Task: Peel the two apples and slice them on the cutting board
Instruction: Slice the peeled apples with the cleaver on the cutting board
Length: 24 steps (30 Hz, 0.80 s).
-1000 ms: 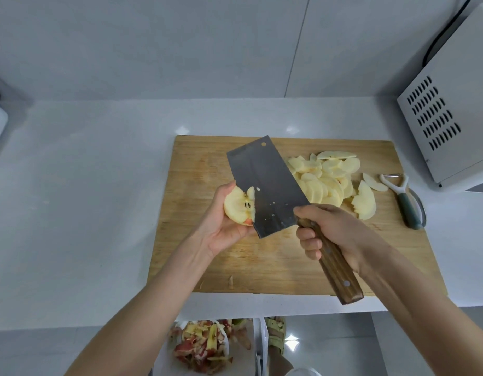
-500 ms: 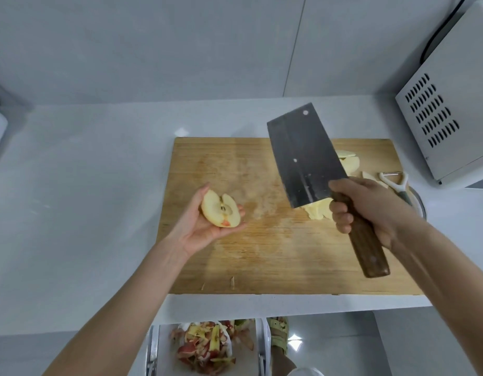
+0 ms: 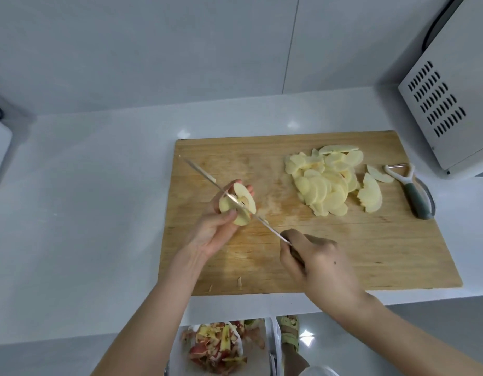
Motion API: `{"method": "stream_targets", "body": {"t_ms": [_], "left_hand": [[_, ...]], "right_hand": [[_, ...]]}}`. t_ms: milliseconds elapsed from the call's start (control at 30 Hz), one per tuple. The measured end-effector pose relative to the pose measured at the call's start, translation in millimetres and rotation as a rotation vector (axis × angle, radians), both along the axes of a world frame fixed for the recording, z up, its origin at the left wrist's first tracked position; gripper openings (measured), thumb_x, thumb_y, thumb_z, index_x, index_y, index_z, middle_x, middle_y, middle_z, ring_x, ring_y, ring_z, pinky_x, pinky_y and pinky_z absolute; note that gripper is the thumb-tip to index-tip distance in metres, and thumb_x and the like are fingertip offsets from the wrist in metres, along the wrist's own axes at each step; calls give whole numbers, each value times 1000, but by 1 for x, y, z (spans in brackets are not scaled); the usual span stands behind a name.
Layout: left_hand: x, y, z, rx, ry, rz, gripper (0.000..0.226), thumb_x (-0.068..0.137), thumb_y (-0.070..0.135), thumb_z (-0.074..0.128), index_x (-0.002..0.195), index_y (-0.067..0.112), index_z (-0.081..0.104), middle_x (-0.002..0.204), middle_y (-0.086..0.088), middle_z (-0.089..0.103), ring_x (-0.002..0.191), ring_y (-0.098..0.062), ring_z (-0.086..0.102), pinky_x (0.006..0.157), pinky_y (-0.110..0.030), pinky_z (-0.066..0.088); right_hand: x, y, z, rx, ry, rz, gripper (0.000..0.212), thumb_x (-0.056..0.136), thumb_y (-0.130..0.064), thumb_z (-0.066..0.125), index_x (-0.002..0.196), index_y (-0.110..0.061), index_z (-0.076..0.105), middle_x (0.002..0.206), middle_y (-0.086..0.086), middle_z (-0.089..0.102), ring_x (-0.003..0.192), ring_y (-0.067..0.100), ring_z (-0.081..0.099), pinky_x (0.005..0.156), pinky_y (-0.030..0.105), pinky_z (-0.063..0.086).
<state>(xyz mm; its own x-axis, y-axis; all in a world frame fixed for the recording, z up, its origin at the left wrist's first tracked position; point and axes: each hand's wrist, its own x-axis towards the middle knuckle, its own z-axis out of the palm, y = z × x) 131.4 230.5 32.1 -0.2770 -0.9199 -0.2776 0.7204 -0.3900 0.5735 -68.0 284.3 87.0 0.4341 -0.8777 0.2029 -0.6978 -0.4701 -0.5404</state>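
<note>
My left hand (image 3: 215, 232) holds a peeled apple half (image 3: 241, 203) with its core showing, above the left part of the wooden cutting board (image 3: 370, 253). My right hand (image 3: 316, 264) grips the handle of a cleaver (image 3: 226, 195). The blade is seen edge-on and lies across the apple half at the core. A heap of apple slices (image 3: 327, 183) sits on the board's far right, with a larger peeled piece (image 3: 372, 198) beside it.
A green-handled peeler (image 3: 414, 194) lies at the board's right edge. A white appliance with vent slots (image 3: 452, 104) stands at the far right. A bin of red and yellow apple peels (image 3: 215, 346) is below the counter edge. White countertop (image 3: 85, 213) spreads left.
The cleaver swung up and away to the right half a second ago, then came back down onto the apple half. My left hand kept hold of the apple half throughout.
</note>
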Motion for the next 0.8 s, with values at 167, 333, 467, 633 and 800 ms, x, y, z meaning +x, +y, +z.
{"method": "stream_targets", "body": {"t_ms": [167, 333, 467, 633, 800], "left_hand": [[0, 2, -11, -69, 53, -67, 85, 58, 5, 86, 133, 8, 47, 140, -18, 49, 135, -32, 41, 110, -48, 35], [1, 3, -21, -67, 30, -84, 61, 81, -6, 50, 140, 9, 43, 139, -14, 50, 138, -33, 36, 112, -50, 30], [1, 4, -23, -99, 53, -126, 69, 78, 0, 65, 142, 6, 39, 141, -15, 46, 139, -35, 32, 114, -53, 22], [2, 7, -18, -157, -79, -160, 81, 65, 8, 83, 136, 10, 44, 136, -11, 52, 135, -31, 40, 112, -46, 30], [-1, 6, -12, -141, -119, -120, 92, 57, 13, 90, 135, 10, 42, 132, -9, 54, 133, -28, 44, 107, -40, 41]], "right_hand": [[-4, 3, -7, -51, -15, 9, 27, 90, -20, 42, 82, -6, 64, 47, -2, 39, 35, 15, 35, 31, 24, 31], [-5, 2, -3, -70, 4, 31, 29, 90, -20, 43, 83, -5, 66, 47, -3, 39, 37, 13, 31, 33, 21, 30], [-4, 1, -1, -57, -2, 39, 28, 90, -20, 43, 80, -6, 65, 51, -8, 29, 40, 11, 26, 35, 20, 27], [-2, -2, -3, -52, 40, 30, 29, 89, -20, 41, 74, -6, 62, 52, -10, 25, 38, 11, 22, 37, 17, 21], [1, -3, -7, -55, 72, -1, 30, 89, -20, 41, 73, -6, 62, 49, -8, 27, 38, 11, 22, 35, 19, 21]]}}
